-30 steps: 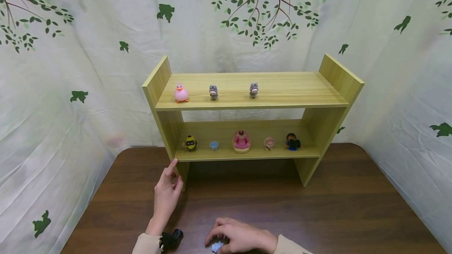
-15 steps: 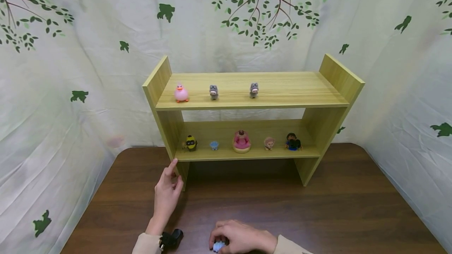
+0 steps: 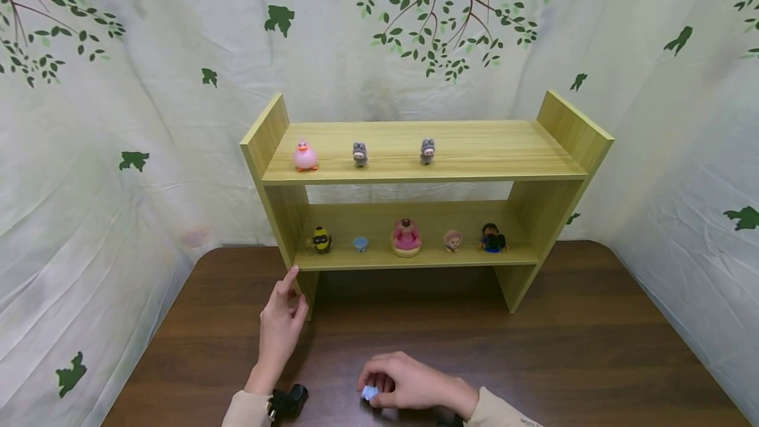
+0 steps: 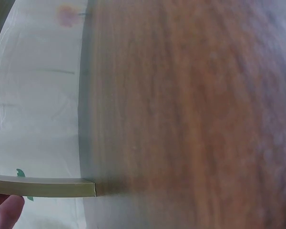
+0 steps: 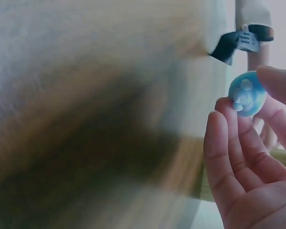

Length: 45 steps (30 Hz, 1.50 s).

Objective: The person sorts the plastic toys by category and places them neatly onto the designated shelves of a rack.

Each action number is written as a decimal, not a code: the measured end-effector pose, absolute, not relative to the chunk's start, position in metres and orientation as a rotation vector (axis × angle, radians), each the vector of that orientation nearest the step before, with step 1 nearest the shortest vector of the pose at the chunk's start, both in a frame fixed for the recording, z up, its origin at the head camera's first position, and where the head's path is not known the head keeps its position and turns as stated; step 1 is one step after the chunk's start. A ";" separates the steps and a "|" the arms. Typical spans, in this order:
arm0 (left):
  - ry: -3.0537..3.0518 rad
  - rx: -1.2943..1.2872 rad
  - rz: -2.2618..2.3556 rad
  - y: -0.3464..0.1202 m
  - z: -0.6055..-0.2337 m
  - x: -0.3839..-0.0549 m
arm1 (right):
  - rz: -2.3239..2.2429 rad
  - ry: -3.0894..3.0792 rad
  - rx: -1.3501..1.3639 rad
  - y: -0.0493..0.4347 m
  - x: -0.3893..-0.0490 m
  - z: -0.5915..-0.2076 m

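Observation:
Between its thumb and fingers, my right hand (image 3: 409, 379) pinches a small light-blue toy (image 3: 369, 393) low over the front of the table. The right wrist view shows this toy (image 5: 248, 94) as a rounded blue piece with paler bumps; its exact kind is unclear. My left hand (image 3: 280, 328) touches the left side panel of the wooden shelf (image 3: 415, 267), its index finger stretched up along the panel's front edge. In the left wrist view, fingertips (image 4: 8, 212) rest against that panel (image 4: 47, 187); the rest of the hand is out of sight.
On the upper shelf stand a pink duck figure (image 3: 305, 157) and two grey figures (image 3: 360, 155). The middle shelf bears a yellow figure (image 3: 321, 240), a blue cup-like piece (image 3: 360, 244), a pink bear (image 3: 406, 239), a small pinkish figure (image 3: 452, 240) and a dark-haired figure (image 3: 492, 238).
My right hand has closed more on the light-blue toy and moved it slightly up and to the right, away from the table's front. My left hand has stayed at the shelf's side panel.

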<state>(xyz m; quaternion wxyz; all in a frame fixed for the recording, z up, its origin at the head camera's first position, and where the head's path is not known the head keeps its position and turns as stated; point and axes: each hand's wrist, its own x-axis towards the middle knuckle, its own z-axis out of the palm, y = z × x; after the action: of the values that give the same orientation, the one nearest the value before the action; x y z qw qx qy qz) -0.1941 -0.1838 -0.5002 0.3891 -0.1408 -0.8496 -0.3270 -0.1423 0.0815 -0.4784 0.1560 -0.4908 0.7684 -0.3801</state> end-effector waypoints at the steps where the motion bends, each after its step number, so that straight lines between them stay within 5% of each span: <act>1: -2.162 -0.356 -0.832 -0.184 -0.500 -0.194 | -1.103 2.194 -1.397 0.082 -0.144 -0.477; 45: -2.138 -0.362 -0.818 -0.184 -0.501 -0.195 | -1.592 2.343 -1.342 0.120 -0.156 -0.395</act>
<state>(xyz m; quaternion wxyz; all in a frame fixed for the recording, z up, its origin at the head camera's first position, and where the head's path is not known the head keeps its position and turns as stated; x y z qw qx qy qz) -0.1949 -0.1839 -0.5006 0.4003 -0.1432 -0.8454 -0.3234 -0.1556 0.1202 -0.3953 0.0036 -0.4281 0.7475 -0.5080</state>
